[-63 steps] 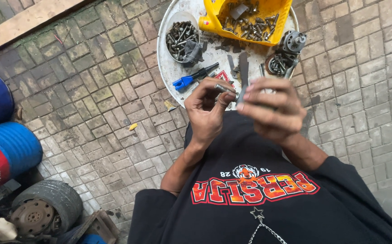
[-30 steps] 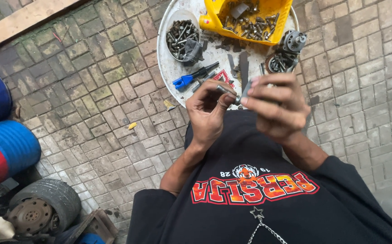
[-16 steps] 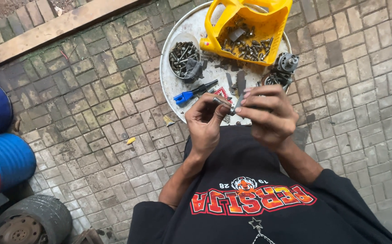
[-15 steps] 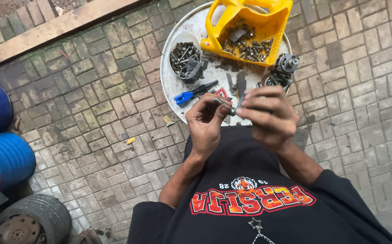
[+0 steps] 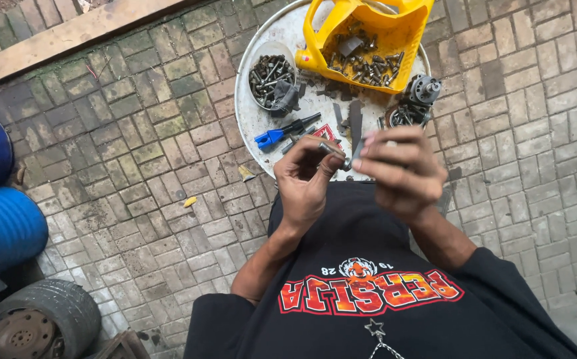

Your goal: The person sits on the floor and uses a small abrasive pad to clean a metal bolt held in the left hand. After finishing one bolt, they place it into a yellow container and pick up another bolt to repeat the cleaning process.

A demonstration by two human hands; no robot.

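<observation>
Both hands sat mid-frame over the round white tray (image 5: 248,113). The left hand (image 5: 305,183) had its fingers (image 5: 315,147) curled shut, pinching a small metal part (image 5: 333,150) at the tips. The right hand (image 5: 401,173) was closed too, fingertips meeting the same part from the other side. Just above: blue-handled pliers (image 5: 272,137), a bowl of bolts (image 5: 272,78), a yellow cut-open jug (image 5: 368,40) of hardware.

A brick-paved floor (image 5: 135,133) carries a round white tray (image 5: 252,119), blue barrels (image 5: 2,226) and a tyre (image 5: 49,309).
</observation>
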